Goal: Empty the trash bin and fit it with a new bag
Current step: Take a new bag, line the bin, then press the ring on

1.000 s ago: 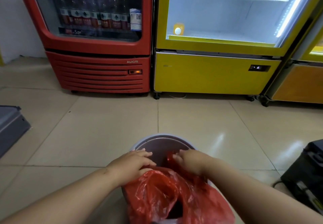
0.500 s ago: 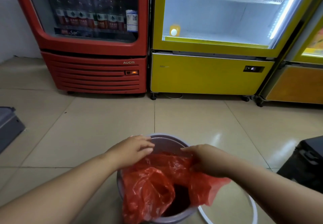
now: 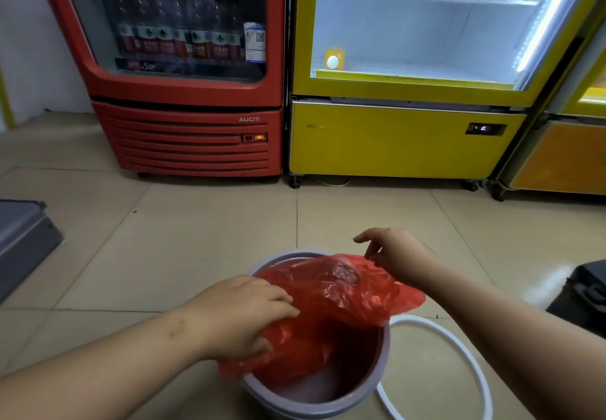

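A round grey trash bin [image 3: 341, 401] stands on the tiled floor right below me. A red plastic bag [image 3: 331, 301] is spread over its mouth and hangs partly inside. My left hand [image 3: 239, 314] grips the bag's edge at the bin's left rim. My right hand [image 3: 398, 254] pinches the bag's far right edge and holds it above the rim, with the other fingers spread. A white ring [image 3: 459, 354], apparently the bin's rim ring, lies on the floor against the bin's right side.
A red drinks fridge [image 3: 187, 137] and a yellow fridge [image 3: 400, 140] stand side by side ahead, with another orange-fronted unit [image 3: 564, 160] at far right. A grey box [image 3: 23, 239] sits at the left, a black object [image 3: 583, 295] at the right.
The bag has been pulled wider across the bin's mouth. My right hand moved up and to the far right rim; my left hand moved down to the left rim. The white ring shows more.
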Available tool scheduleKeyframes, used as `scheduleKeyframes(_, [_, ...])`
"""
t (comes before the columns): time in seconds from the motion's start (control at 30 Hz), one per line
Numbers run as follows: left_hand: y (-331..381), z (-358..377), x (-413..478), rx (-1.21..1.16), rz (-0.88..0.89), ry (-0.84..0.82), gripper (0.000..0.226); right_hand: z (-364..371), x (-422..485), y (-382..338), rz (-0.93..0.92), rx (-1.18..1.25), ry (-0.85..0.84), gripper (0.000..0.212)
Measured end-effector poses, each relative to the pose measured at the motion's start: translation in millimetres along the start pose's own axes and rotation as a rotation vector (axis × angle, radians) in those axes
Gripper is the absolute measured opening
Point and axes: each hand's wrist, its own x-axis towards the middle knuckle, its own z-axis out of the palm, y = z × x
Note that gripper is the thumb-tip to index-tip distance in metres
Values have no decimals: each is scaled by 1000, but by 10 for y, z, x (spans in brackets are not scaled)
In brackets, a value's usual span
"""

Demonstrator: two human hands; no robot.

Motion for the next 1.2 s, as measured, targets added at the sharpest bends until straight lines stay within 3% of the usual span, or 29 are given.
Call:
scheduleKeyframes(0.1, [-178,72,-112,118,60,57,35,52,36,146,64,8,43,49])
scheduleKeyframes(0.2, [-287,129,-259,89,20,25,19,144,50,309,134,65,55,49])
scheduleKeyframes(0.33, [-230,103,-138,-98,-329,133,46,245,33,420,187,160,63,44])
scheduleKeyframes(0.4, [-194,140,-11,-151,-464,241,46,235,63,425,227,184,41,40])
scheduleKeyframes(0.5, [-221,247,109,20,-464,174,39,-21,116,299,247,173,139,32])
scheduleKeyframes(0.6, [-214,340,179,66,-489,126,59,-347,-24,-125,80,93,350,30])
scheduleKeyframes(0.63, [-200,366,196,22,-484,71,62,-399,-126,-318,-20,56,329,31])
scheduleKeyframes(0.73, [-216,428,231,55,-494,38,64,-185,-421,-792,-285,-236,42,37])
scheduleKeyframes(0.8, [-228,495,213,61,-461,65,62,114,-487,-885,-350,-453,-85,36])
scheduleKeyframes(0.9, [-236,519,201,116,-423,36,60,435,-386,-783,-145,-506,-180,42])
scheduleKeyframes(1.0, [-190,528,224,22,-469,51,65,589,-257,-614,27,-448,-218,54])
scheduleKeyframes(1.2, [-236,517,398,-123,-567,-9,66,709,-48,-358,136,-310,-143,49])
